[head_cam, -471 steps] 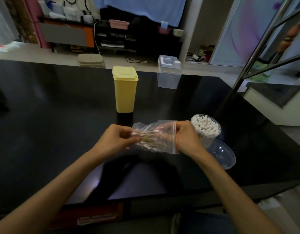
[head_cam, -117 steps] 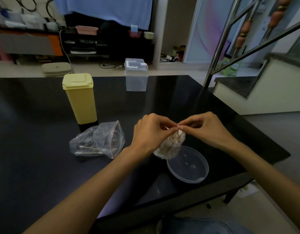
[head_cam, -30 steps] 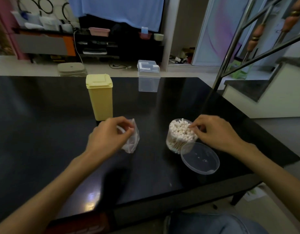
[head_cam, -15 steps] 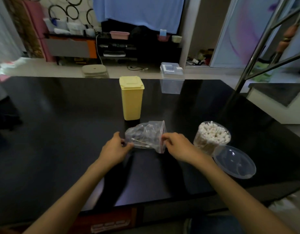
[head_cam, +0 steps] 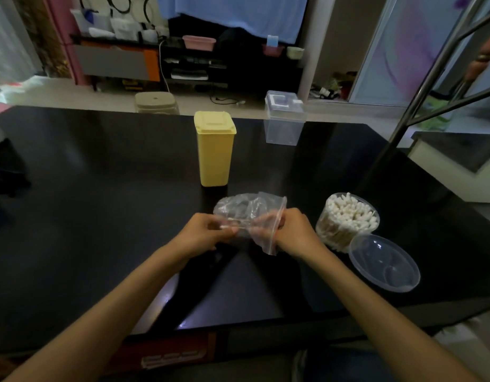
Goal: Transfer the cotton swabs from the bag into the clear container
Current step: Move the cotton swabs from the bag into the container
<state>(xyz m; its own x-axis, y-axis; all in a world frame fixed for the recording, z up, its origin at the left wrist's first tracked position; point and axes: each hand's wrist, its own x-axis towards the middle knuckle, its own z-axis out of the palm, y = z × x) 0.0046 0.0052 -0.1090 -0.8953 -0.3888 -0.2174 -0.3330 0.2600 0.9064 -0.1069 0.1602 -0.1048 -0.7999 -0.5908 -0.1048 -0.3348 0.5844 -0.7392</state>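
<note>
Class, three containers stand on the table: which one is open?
The round clear container packed with cotton swabs, at the right; its lid lies beside it. The yellow bin and far clear box have lids on.

1. Hands: two, a left hand [head_cam: 203, 232] and a right hand [head_cam: 294, 232].
2. Clear plastic bag [head_cam: 249, 213]: one.
3. Round clear container [head_cam: 347, 221]: one.
4. Cotton swabs [head_cam: 351, 209]: too many in the container to count; a few in the bag, number unclear.
5. Clear lid [head_cam: 384, 263]: one.
6. Yellow bin [head_cam: 214, 148]: one.
7. Clear box [head_cam: 283, 117]: one.
8. Black table [head_cam: 100, 202]: one.
</note>
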